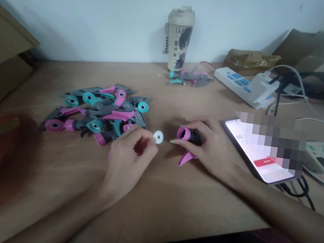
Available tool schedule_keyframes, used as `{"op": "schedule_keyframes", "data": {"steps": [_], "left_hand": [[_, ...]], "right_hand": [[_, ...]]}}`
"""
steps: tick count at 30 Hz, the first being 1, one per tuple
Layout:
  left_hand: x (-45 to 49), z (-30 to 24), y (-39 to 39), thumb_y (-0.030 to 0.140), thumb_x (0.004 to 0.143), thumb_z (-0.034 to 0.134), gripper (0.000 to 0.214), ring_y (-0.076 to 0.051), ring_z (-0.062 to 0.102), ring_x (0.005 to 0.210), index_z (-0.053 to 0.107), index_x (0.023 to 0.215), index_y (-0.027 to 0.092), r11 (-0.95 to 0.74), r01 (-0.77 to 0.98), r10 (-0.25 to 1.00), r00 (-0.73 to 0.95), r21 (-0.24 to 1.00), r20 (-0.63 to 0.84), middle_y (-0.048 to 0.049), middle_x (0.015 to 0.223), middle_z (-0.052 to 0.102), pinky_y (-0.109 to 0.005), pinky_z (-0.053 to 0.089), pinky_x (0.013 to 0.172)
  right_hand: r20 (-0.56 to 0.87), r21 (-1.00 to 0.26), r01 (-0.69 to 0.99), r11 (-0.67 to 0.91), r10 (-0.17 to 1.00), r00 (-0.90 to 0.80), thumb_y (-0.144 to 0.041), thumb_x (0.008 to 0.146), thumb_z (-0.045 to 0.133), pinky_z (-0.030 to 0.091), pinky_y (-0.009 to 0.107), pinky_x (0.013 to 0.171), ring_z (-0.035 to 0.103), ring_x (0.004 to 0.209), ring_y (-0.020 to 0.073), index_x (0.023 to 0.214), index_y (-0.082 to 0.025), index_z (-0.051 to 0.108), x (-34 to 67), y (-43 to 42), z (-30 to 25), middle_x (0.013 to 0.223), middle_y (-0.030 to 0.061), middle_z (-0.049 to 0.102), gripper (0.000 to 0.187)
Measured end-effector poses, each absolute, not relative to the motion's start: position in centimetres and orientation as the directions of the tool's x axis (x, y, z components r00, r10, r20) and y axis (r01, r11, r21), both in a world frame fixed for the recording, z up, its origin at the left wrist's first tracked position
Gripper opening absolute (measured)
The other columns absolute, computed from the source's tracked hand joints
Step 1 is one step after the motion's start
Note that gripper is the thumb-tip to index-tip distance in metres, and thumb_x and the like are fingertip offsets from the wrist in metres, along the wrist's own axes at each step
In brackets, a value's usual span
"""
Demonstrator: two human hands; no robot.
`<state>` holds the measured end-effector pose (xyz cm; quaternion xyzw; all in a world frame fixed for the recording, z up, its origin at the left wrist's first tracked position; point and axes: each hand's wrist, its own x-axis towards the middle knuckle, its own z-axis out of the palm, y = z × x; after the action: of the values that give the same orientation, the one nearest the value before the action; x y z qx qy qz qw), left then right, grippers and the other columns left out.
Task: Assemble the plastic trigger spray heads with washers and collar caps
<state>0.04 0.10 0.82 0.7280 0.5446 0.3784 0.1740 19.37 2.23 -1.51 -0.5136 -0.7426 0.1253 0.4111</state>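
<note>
Between the thumb and forefinger of my left hand (pixel 131 153) is a small white washer (pixel 157 137) with a dark hole in its middle. My right hand (pixel 210 144) is wrapped round a trigger sprayer head (pixel 183 133); its pink threaded collar faces the washer, and its pink trigger (pixel 187 158) sticks out below my fingers. Most of its dark body is hidden by the hand. Washer and collar are a short gap apart. Beyond my left hand lies a heap of similar sprayer heads (pixel 97 108) in grey, pink and teal, several with pale discs inside their collars.
A lidded coffee cup (pixel 179 39) stands by the wall, with more sprayer parts (pixel 192 77) before it. To the right are a power strip (pixel 242 86), a lit phone (pixel 260 151), cables and a taped cardboard parcel (pixel 250 61). Cardboard (pixel 1 42) borders the left side.
</note>
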Motion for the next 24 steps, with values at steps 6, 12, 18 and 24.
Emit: {"op": "schedule_keyframes", "data": {"steps": [6, 12, 18, 24], "left_hand": [[0.39, 1.01, 0.41, 0.025, 0.089, 0.049, 0.016, -0.006, 0.043, 0.046, 0.058, 0.078, 0.016, -0.246, 0.348, 0.96, 0.217, 0.905, 0.177, 0.0068, 0.052, 0.045, -0.019, 0.035, 0.049], [0.2, 1.28, 0.25, 0.026, 0.09, 0.049, 0.018, -0.005, 0.041, 0.047, 0.058, 0.078, 0.016, -0.243, 0.322, 0.936, 0.327, 0.915, 0.133, 0.0075, 0.05, 0.043, -0.018, 0.032, 0.048], [0.09, 1.16, 0.24, 0.026, 0.088, 0.052, 0.019, -0.005, 0.037, 0.046, 0.057, 0.072, 0.016, -0.303, 0.383, 0.919, 0.358, 0.872, 0.162, 0.0075, 0.052, 0.041, -0.019, 0.029, 0.046], [0.16, 0.96, 0.15, 0.024, 0.084, 0.055, 0.024, -0.005, 0.034, 0.048, 0.049, 0.062, 0.016, -0.437, 0.549, 0.897, 0.33, 0.712, 0.295, 0.0074, 0.052, 0.036, -0.019, 0.028, 0.045]], "right_hand": [[0.511, -0.721, 0.389, 0.574, 0.819, -0.262, -0.037, 0.069, 0.073, 0.047, 0.037, 0.09, 0.058, 0.103, 0.0195, 0.1, -0.023, 0.061, 19.19, 2.84, -1.75, 0.108, 0.0054, 0.062, 0.036], [0.542, -0.71, 0.282, 0.645, 0.756, -0.367, -0.034, 0.067, 0.074, 0.045, 0.037, 0.095, 0.057, 0.108, 0.0191, 0.106, -0.022, 0.063, 19.15, 2.46, -1.5, 0.113, 0.0066, 0.063, 0.042], [0.555, -0.687, 0.269, 0.675, 0.726, -0.405, -0.033, 0.066, 0.075, 0.046, 0.037, 0.095, 0.058, 0.107, 0.0193, 0.107, -0.022, 0.063, 19.12, 2.47, -1.33, 0.114, 0.0076, 0.063, 0.044], [0.575, -0.669, 0.281, 0.688, 0.719, -0.391, -0.035, 0.065, 0.075, 0.048, 0.035, 0.092, 0.06, 0.104, 0.0196, 0.106, -0.02, 0.064, 18.96, 2.35, -1.5, 0.111, 0.0085, 0.063, 0.045]]}}
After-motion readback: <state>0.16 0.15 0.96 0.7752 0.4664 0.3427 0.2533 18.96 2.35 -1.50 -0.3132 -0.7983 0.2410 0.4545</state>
